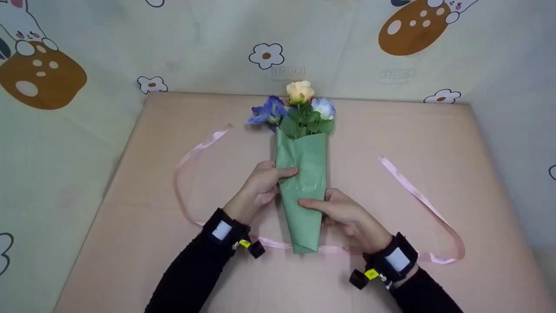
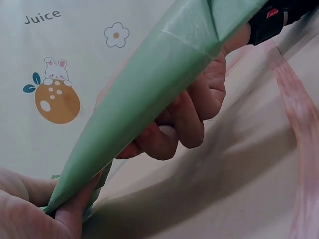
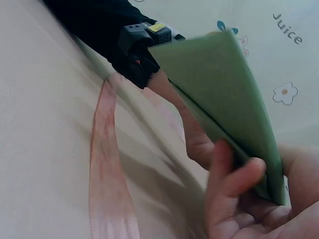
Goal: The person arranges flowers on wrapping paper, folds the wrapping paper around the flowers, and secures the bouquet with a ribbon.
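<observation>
Step in hand, by judgement: securing the smooth, faintly creased green sheet wrap (image 1: 304, 182), a flattened cone tapering toward 6 o'clock. Cream, violet-blue and pale-blue petalled flowers (image 1: 299, 92) with green leaves emerge at 12 o'clock. The left hand (image 1: 263, 184) grips the wrap at 9 o'clock, the right hand (image 1: 345, 211) at 4 o'clock, thumbs in front. A glossy, narrow pink ribbon (image 1: 273, 244) curves across the pale pink surface (image 1: 369, 130), passing beneath the 6 o'clock end. The next move probably calls for steady, light pressure, avoiding crushed folds.
</observation>
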The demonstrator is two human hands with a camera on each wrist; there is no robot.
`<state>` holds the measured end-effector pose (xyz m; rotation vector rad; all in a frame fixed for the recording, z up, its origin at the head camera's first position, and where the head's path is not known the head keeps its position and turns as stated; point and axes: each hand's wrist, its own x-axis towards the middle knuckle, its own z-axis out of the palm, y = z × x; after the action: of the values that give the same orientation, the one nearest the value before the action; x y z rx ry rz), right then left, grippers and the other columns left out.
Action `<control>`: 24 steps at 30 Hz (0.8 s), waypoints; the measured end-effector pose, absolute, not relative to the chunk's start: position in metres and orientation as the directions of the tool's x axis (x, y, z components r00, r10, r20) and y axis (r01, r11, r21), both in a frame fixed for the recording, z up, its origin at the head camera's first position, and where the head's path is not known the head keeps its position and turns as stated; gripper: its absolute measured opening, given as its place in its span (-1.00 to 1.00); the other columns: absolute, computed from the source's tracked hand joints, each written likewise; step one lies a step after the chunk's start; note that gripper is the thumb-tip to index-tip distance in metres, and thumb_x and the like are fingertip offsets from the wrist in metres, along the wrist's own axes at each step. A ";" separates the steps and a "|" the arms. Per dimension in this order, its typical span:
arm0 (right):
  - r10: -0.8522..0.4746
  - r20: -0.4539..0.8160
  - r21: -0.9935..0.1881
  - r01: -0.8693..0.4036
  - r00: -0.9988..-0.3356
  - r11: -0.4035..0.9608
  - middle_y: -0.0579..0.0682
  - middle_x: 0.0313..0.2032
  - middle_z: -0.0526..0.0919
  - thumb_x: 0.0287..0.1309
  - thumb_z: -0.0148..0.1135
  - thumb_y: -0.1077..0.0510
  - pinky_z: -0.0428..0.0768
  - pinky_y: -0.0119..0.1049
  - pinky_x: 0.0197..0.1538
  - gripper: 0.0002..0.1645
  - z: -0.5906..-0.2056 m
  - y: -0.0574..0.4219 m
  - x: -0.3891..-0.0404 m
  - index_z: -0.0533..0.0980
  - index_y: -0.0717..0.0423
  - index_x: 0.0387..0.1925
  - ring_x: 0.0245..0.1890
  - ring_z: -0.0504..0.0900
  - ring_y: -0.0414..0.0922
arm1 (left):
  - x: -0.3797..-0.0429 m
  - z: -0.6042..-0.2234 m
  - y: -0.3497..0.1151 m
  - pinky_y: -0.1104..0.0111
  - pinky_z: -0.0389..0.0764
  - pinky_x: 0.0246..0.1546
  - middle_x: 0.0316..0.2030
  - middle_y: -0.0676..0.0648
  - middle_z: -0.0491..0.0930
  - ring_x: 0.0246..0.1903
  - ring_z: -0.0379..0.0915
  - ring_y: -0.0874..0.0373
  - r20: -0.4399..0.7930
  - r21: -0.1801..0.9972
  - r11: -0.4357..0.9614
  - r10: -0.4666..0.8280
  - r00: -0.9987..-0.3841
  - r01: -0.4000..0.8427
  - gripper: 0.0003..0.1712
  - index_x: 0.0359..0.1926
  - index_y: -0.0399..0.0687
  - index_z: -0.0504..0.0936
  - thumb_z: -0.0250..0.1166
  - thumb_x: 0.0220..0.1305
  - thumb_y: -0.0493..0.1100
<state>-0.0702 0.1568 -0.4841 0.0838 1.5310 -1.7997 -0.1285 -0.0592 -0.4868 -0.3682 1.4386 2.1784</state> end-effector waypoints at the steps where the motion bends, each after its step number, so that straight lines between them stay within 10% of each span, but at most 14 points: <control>1: -0.497 -0.488 -0.828 0.561 -0.718 0.003 0.05 -0.05 0.85 0.47 0.44 0.06 0.77 -0.31 -0.08 -0.59 -0.483 0.157 -0.067 0.67 0.30 0.13 -0.15 0.82 -0.15 | -0.128 -0.486 -0.059 0.14 0.73 0.17 0.13 -0.34 0.73 0.13 0.74 -0.13 -0.480 0.778 -0.315 0.261 -0.838 -0.544 -0.59 0.22 -0.55 0.60 0.40 0.42 -0.45; 4: -0.499 -0.453 -0.846 0.533 -0.739 -0.020 0.08 0.00 0.84 0.46 0.43 0.15 0.77 -0.20 0.08 -0.61 -0.481 0.158 -0.062 0.65 0.35 0.15 0.00 0.83 -0.07 | -0.128 -0.485 -0.057 0.14 0.74 0.17 0.13 -0.33 0.73 0.14 0.74 -0.13 -0.473 0.778 -0.309 0.284 -0.834 -0.547 -0.59 0.23 -0.54 0.59 0.40 0.43 -0.43; 11: -0.475 -0.467 -0.846 0.533 -0.746 -0.005 -0.03 -0.30 0.83 0.43 0.45 0.18 0.52 -0.47 -0.44 -0.84 -0.485 0.157 -0.056 0.71 0.23 -0.13 -0.48 0.63 -0.28 | -0.132 -0.487 -0.060 0.14 0.72 0.19 0.11 -0.32 0.75 0.11 0.76 -0.08 -0.465 0.737 -0.380 0.317 -0.827 -0.560 -0.66 0.20 -0.52 0.60 0.32 0.57 -0.32; 24: -0.444 -0.498 -0.848 0.525 -0.745 0.071 -0.01 -0.38 0.82 0.37 0.53 0.13 0.47 -0.48 -0.55 -0.77 -0.488 0.164 -0.031 0.73 0.24 -0.17 -0.65 0.54 -0.30 | -0.135 -0.491 -0.064 0.24 0.80 -0.02 -0.14 -0.20 0.78 -0.17 0.80 0.06 -0.459 0.771 -0.376 0.230 -0.858 -0.514 -0.85 -0.09 -0.42 0.66 0.28 0.60 -0.33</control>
<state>-0.0315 0.1640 -0.4881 0.0818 1.6520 -1.7586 -0.1346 -0.0637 -0.4913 -0.3829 1.4061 2.2525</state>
